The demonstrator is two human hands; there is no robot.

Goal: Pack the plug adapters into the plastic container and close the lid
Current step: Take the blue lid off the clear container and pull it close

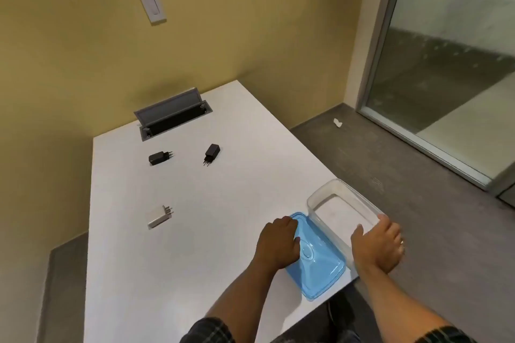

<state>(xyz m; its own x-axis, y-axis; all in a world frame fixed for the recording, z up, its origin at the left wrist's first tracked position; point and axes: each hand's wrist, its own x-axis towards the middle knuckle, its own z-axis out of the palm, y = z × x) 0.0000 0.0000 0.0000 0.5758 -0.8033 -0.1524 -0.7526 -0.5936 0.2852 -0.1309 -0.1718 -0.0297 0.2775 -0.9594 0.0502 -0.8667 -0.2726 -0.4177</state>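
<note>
A clear plastic container (pixel 328 198) stands open and empty at the right edge of the white table (pixel 195 245). Its blue lid (pixel 320 267) lies flat on the table beside it, on the near left. My left hand (pixel 278 242) rests on the lid's left edge with fingers curled over it. My right hand (pixel 381 245) grips the container's near right wall. Two black plug adapters (pixel 159 158) (pixel 211 152) lie far up the table, and a white adapter (pixel 160 218) lies at mid-left. None of them is in the container.
An open grey cable hatch (pixel 172 115) is set into the table's far end, against the yellow wall. The container sits close to the table's right edge, with grey floor below and a glass partition (pixel 446 64) further right.
</note>
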